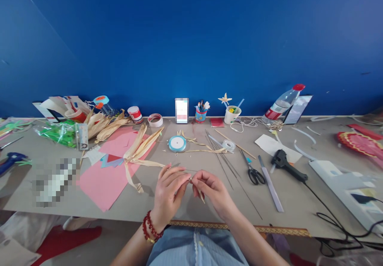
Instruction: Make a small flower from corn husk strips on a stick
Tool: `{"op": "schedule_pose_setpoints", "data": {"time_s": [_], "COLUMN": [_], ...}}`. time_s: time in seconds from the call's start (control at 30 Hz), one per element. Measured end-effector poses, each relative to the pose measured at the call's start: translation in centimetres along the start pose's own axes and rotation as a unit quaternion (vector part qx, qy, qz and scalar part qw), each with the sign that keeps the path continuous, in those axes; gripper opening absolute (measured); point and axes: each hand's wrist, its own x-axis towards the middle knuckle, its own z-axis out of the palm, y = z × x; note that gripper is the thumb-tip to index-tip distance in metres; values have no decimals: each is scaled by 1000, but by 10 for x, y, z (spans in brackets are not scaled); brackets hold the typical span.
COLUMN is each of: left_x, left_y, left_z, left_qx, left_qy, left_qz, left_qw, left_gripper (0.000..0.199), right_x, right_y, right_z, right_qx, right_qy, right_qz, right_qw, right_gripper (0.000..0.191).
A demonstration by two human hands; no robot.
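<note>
In front of my body, both hands meet over the table edge. My left hand point(171, 188), with a red bead bracelet point(149, 227) on the wrist, pinches at the fingertips. My right hand point(211, 188) pinches the same small piece, a pale strip of dried corn husk point(202, 197) whose tip pokes out below the fingers. Most of the strip is hidden by the fingers. A thin dark line, maybe wire, runs behind the fingertips. Left of my hands lies a bundle of dried corn husks point(140, 150) on pink paper point(103, 186). A blue-rimmed ribbon spool point(177, 143) lies beyond.
To the right are thin wires point(223, 158), black-handled scissors point(255, 175), a purple-grey strip point(271, 190) and a black glue gun point(287, 166) with its cord. Cups, tape point(155, 120), a phone point(182, 110) and a tilted bottle point(283, 104) line the blue wall.
</note>
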Motion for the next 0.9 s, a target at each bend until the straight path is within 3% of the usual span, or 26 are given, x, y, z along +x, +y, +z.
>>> {"op": "schedule_pose_setpoints", "data": {"time_s": [0.2, 0.6, 0.9], "left_x": [0, -2, 2], "left_y": [1, 6, 12], "left_z": [2, 7, 2], "left_qx": [-26, -222, -289], "left_qy": [0, 33, 19], "left_qz": [-4, -141, -193], "left_qw": [1000, 964, 938], "left_gripper": [25, 10, 18], "right_x": [0, -3, -2], "right_y": [3, 2, 4], "right_z": [-3, 4, 8], "right_qx": [-5, 2, 34], "right_qy": [-14, 7, 7], "right_qz": [10, -34, -37], "right_qw": [1000, 999, 999], "right_gripper": [33, 33, 32]}}
